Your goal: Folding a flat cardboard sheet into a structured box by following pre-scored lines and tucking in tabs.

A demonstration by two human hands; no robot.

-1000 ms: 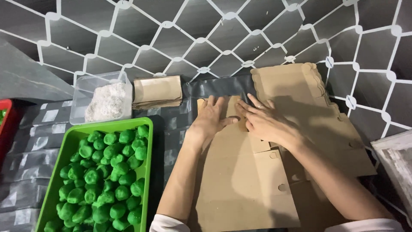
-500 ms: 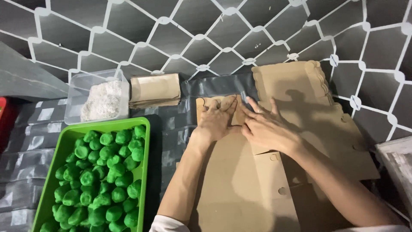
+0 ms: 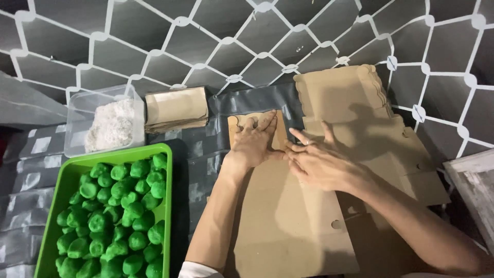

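On the dark worktop (image 3: pixel 206 149), both hands have slid together, flat with fingers spread, maybe creasing the cardboard (image 3: pixel 288 216): left hand (image 3: pixel 254 141), right hand (image 3: pixel 319 164).

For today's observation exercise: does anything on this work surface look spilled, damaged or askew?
Nothing stands out. Both hands, left and right, press flat on the cardboard. The green balls sit inside their tray, and the white flakes stay in their tub.

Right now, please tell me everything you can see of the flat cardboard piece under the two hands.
The cardboard piece is brown, thin and die-cut, with small notches on its right edge. It lies flat on the dark floor, over more cardboard sheets. Its far flap is being pressed down by the left hand, palm down, while the right hand rests on it beside, fingers spread.
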